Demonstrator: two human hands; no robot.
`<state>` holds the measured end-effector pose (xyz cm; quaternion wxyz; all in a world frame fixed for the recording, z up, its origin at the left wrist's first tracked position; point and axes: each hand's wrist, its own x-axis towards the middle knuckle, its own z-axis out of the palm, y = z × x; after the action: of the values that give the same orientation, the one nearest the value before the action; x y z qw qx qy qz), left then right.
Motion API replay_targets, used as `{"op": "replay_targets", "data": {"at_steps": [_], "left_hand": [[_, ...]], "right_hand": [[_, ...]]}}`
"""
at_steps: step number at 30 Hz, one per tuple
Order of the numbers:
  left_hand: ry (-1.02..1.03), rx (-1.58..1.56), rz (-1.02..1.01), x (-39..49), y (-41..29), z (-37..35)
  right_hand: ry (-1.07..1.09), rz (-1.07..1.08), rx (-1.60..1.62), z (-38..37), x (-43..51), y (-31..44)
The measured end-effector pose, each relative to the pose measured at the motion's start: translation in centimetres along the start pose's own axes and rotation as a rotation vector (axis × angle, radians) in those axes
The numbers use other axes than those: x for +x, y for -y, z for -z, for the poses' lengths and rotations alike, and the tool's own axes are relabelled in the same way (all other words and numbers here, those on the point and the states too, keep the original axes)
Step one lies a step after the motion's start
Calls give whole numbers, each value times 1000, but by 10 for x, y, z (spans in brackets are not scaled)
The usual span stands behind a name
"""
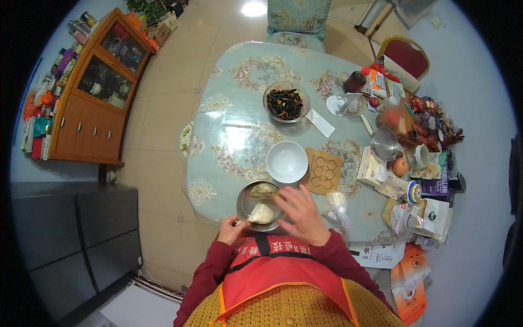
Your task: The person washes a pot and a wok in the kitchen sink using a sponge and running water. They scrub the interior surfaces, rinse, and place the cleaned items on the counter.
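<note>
A round metal bowl stands at the table's near edge, holding a pale lump that looks like dough and a greenish-brown lump. My left hand is at its lower left rim, fingers bent; whether they grip the rim or a small thing is unclear. Over its right side is my right hand, fingers spread and slightly blurred, with nothing visibly held. Just beyond sits an empty white bowl. Beside that lies a brown sheet with rounded outlines. A knotted clear plastic bag with pale contents is to the right.
Farther back, a glass bowl holds dark pieces, with a white paper beside it. Along the right are a metal pan, a tissue box, a peach-coloured fruit and several packages. A covered chair stands beyond the table.
</note>
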<state>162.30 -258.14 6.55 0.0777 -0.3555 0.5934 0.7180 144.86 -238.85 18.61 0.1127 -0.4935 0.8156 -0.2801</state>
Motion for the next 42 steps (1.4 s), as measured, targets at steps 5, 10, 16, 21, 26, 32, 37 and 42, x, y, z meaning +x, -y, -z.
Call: {"op": "replay_targets", "data": {"at_steps": [5, 10, 16, 21, 26, 32, 37, 42], "left_hand": [[23, -103, 29, -5, -26, 15], [16, -24, 77, 0, -25, 49], [74, 102, -54, 18, -9, 87], [32, -72, 44, 44, 12, 99], [-66, -11, 33, 79, 30, 102], [-77, -122, 216, 89, 32, 96], [-179, 35, 288, 91, 44, 102], [-438, 153, 243, 83, 47, 107]], "right_hand": [[19, -69, -90, -30, 29, 45], [7, -90, 71, -58, 42, 75], [-56, -50, 165, -91, 46, 97], [-88, -107, 157, -79, 35, 88], [-348, -348, 24, -29, 5, 28], [-532, -869, -202, 66, -55, -164], [-542, -795, -733, 88, -67, -278], [-324, -1001, -669, 71, -41, -327]]}}
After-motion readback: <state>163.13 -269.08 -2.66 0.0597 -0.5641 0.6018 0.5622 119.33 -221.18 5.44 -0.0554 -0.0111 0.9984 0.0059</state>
